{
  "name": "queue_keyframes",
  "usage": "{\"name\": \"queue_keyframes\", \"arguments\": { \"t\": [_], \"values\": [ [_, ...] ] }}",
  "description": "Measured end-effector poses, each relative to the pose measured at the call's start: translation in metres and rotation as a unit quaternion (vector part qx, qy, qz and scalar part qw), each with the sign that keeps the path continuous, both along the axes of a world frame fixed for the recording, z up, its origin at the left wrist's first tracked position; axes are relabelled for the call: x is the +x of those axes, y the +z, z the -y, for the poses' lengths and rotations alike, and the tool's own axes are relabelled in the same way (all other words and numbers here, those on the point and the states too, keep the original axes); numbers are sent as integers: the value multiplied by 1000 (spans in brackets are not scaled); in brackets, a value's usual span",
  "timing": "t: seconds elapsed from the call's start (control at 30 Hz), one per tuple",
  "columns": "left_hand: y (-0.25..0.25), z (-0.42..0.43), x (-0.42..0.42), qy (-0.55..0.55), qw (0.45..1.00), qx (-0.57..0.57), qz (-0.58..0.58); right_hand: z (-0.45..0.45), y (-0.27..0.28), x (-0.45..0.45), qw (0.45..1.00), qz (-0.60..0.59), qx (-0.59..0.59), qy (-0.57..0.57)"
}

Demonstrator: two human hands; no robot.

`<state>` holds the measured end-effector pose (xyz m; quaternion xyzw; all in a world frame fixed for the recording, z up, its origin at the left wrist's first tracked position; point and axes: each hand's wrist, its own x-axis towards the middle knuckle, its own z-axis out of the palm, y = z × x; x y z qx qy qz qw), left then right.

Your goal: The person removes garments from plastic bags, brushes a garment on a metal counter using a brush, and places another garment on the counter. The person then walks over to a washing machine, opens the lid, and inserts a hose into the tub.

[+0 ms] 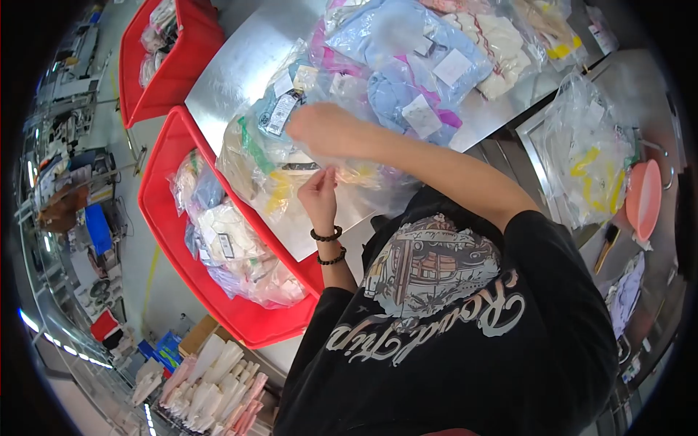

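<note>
My left hand [320, 191], with dark bead bracelets on its wrist, pinches the near edge of a clear plastic bag [251, 174]. Just above it, my right hand [323, 129] is closed over the bagged items, its fingertips hidden. Beside the right hand lies a white printed label [282, 112] on a bag with bluish contents. Green tape [252, 145] and yellow tape [279, 190] show on the plastic near the hands. Bagged light blue garments [407, 43] with white tags lie farther up the metal table [236, 80].
A red bin [156, 211] full of bagged garments stands against the table's left edge, with another red bin [138, 80] beyond it. At the right are a bulky clear bag [589, 160], a pink basin [643, 200] and a brush [606, 247]. Rolled pieces [211, 385] stand at the lower left.
</note>
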<state>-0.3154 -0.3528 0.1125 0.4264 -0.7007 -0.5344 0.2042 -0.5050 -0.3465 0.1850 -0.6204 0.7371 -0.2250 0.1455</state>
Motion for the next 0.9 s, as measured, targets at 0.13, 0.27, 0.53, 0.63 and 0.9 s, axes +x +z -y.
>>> {"name": "queue_keyframes", "arguments": {
  "t": [0.13,0.27,0.53,0.63,0.9],
  "values": [
    [-33,-17,43,-10,995,50,81,1,-1,-53,961,138,-211,-112],
    [-66,-38,105,-168,957,104,214,-74,-29,-110,924,42,-194,-326],
    [-81,-31,120,-30,963,230,137,-152,-124,-107,940,213,104,-244],
    [-59,-15,94,-26,973,207,94,-123,-6,-97,928,268,-28,-259],
    [-16,-4,-4,-90,980,173,-32,-161,140,-89,863,276,-342,-251]
  ]
}}
